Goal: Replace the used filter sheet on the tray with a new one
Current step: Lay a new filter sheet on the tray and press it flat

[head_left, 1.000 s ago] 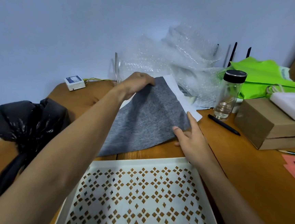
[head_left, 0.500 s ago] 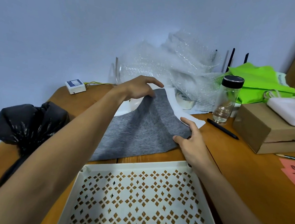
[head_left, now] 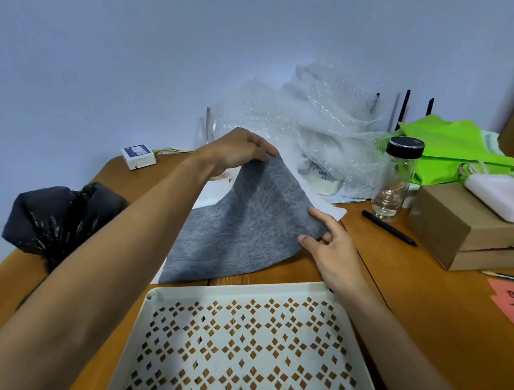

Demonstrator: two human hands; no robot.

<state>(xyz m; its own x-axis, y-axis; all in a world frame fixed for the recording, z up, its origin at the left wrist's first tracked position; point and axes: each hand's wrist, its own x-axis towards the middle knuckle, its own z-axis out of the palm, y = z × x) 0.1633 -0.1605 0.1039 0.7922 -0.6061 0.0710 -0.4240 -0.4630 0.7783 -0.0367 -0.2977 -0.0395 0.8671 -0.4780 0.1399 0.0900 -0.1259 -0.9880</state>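
The left hand [head_left: 237,151] pinches the far corner of the grey filter sheet [head_left: 247,225] and holds it raised, so the sheet slopes down toward its near edge on the desk [head_left: 426,303]. The right hand [head_left: 334,251] grips the sheet's right edge, thumb on top, apparently peeling it off a white sheet [head_left: 329,208] beneath. The empty perforated tray [head_left: 236,348] lies just nearer the person than both hands.

Soft, even indoor light, faint shadows, sharp centre, wide-angle bending at the edges.
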